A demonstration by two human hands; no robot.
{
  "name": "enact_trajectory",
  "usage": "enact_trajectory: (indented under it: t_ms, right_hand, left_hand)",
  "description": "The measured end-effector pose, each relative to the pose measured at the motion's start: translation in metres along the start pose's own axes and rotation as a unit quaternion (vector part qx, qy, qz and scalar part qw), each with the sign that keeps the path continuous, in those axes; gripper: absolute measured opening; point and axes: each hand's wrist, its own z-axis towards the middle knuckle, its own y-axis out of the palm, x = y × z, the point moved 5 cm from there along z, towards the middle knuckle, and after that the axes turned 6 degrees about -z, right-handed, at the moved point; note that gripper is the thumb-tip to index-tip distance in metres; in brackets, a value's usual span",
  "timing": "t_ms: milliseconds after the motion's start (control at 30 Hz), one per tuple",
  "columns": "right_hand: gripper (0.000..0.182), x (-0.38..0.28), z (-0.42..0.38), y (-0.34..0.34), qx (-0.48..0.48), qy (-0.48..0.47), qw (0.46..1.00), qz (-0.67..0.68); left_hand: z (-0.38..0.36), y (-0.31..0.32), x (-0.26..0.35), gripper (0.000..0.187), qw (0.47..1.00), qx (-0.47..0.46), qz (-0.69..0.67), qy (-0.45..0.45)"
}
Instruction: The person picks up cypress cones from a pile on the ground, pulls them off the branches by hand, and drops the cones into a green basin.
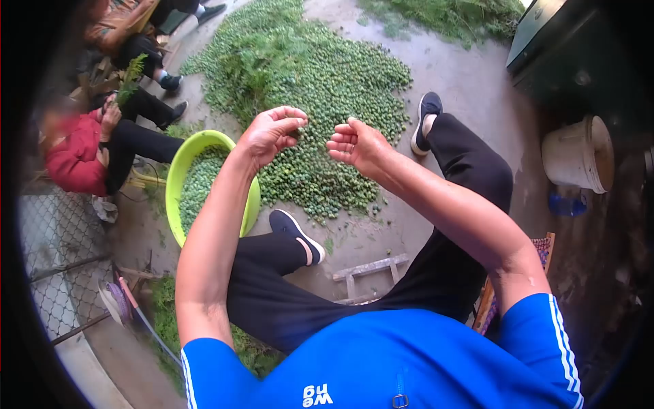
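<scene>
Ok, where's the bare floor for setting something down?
Bare floor shows between the right trouser leg and the white bucket; a smaller patch lies between the green pile and the grey frame. Crowded: beneath the left hand and right hand, where the pile spreads, and inside the lime basin.

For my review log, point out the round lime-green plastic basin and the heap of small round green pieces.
Lime-green basin (pixel 250 213): head view, right outer wall.
Green heap (pixel 334 92): head view, middle of its surface.
</scene>
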Motion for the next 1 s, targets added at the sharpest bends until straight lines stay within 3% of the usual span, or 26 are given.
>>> enact_trajectory:
  t_ms: [100, 167, 233, 267, 333, 367, 433, 467, 533, 633, 800, 900, 1000]
  right_hand:
    - [0.052, -0.004, -0.012, 0.033, -0.103, -0.011, 0.985, 0.135]
    - [0.048, -0.02, -0.026, 0.056, -0.166, -0.042, 0.969, 0.178]
    - [0.04, -0.018, -0.021, 0.062, -0.202, 0.011, 0.949, 0.242]
    - [0.036, -0.02, -0.013, 0.062, -0.212, -0.003, 0.939, 0.27]
    - [0.027, -0.027, -0.025, 0.067, -0.184, -0.022, 0.945, 0.269]
    - [0.029, -0.033, -0.039, 0.07, -0.149, -0.033, 0.953, 0.26]
    - [0.036, -0.042, -0.053, 0.08, -0.168, -0.002, 0.941, 0.293]
    - [0.036, -0.046, -0.052, 0.08, -0.166, -0.001, 0.941, 0.294]
    - [0.043, -0.057, -0.052, 0.086, -0.245, -0.021, 0.925, 0.29]
    - [0.046, -0.064, -0.049, 0.093, -0.271, -0.038, 0.911, 0.309]
    - [0.045, -0.066, -0.057, 0.099, -0.244, -0.066, 0.93, 0.265]
    - [0.045, -0.062, -0.061, 0.102, -0.202, -0.039, 0.948, 0.243]
    - [0.047, -0.053, -0.052, 0.102, -0.226, -0.034, 0.949, 0.215]
  left_hand:
    - [-0.026, 0.037, 0.026, 0.014, 0.994, -0.068, 0.084, 0.015]
    - [-0.033, 0.064, 0.039, 0.016, 0.975, -0.091, 0.191, 0.071]
    - [-0.04, 0.077, 0.049, 0.018, 0.9, -0.046, 0.405, 0.157]
    - [-0.041, 0.08, 0.049, 0.018, 0.9, -0.047, 0.404, 0.155]
    - [-0.051, 0.087, 0.069, 0.02, 0.855, 0.014, 0.389, 0.342]
    - [-0.053, 0.082, 0.077, 0.02, 0.861, 0.043, 0.358, 0.359]
    - [-0.062, 0.073, 0.089, 0.018, 0.937, 0.073, 0.156, 0.305]
    - [-0.061, 0.061, 0.095, 0.016, 0.891, 0.08, 0.212, 0.394]
    - [-0.064, 0.045, 0.093, 0.013, 0.896, 0.126, 0.201, 0.376]
    - [-0.068, 0.037, 0.089, 0.011, 0.905, 0.125, 0.181, 0.365]
    - [-0.077, 0.043, 0.09, 0.012, 0.878, 0.109, 0.247, 0.396]
    - [-0.081, 0.053, 0.089, 0.013, 0.888, 0.092, 0.199, 0.405]
    - [-0.079, 0.054, 0.086, 0.018, 0.858, 0.108, 0.291, 0.409]
